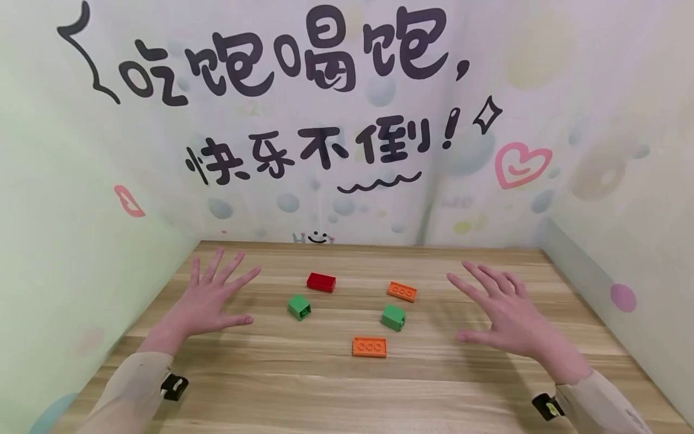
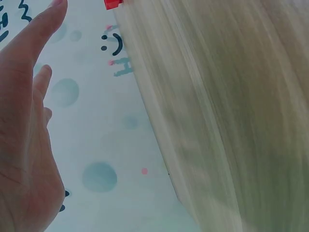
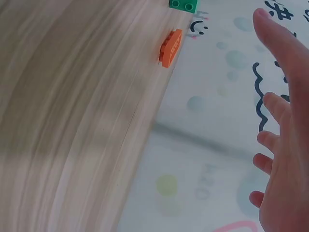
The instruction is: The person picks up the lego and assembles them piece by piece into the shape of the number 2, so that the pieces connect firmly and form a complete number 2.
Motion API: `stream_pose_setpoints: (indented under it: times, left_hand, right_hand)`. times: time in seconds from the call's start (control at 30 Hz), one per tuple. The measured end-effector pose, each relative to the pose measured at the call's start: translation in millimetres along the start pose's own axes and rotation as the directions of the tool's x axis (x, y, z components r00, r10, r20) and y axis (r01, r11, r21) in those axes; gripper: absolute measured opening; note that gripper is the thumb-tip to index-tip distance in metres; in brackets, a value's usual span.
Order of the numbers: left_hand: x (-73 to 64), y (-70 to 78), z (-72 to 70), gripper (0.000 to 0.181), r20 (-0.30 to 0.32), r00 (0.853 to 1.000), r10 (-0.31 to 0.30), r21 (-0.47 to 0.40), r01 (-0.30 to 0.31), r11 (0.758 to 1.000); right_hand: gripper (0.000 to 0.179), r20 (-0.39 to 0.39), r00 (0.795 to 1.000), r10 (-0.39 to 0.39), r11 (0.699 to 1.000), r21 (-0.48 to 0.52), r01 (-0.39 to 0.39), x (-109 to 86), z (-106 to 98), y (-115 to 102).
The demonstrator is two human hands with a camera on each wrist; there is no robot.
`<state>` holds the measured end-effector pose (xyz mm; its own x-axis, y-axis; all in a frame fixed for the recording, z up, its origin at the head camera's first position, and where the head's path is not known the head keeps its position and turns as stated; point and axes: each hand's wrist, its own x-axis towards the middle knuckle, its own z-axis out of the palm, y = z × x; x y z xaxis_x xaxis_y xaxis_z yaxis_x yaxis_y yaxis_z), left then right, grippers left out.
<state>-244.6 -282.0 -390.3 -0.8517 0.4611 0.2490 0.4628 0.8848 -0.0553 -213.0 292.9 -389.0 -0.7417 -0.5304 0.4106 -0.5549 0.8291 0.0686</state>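
Several toy building bricks lie between the two hands on a wooden table. A red brick [image 1: 321, 283] is farthest back, with a green brick [image 1: 300, 307] in front of it to the left. On the right side are an orange plate brick [image 1: 402, 292], its hollow underside up, and a second green brick [image 1: 393, 317]. Another orange plate brick [image 1: 370, 347], also underside up, is nearest the front. My left hand [image 1: 208, 298] hovers over the table's left part, fingers spread, holding nothing. Over the right part, my right hand [image 1: 504, 310] is likewise spread and holds nothing.
The wooden table [image 1: 303, 398] meets a printed back curtain [image 1: 260, 211] with large black characters. Pale side walls [image 1: 612, 199] stand close along the table's left and right edges. Each sleeve has a small black device [image 1: 175, 387] at the wrist.
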Motion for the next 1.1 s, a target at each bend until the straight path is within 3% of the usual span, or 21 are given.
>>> stream_pose_setpoints:
  times: [0.53, 1.1]
  left_hand:
    - [-0.3, 3.1, 5.3, 0.091, -0.005, 1.0, 0.014, -0.021, -0.014, 1.0]
    - [5.9, 10.7, 8.7, 0.09, -0.006, 0.998, 0.056, -0.039, -0.056, 0.998]
  right_hand:
    - [0.1, 0.011, 0.997, -0.079, 0.996, 0.042, 0.078, 13.3, 12.0, -21.0]
    - [0.098, 0.054, 0.983, -0.178, 0.971, 0.171, 0.166, 27.6, 22.8, -46.7]
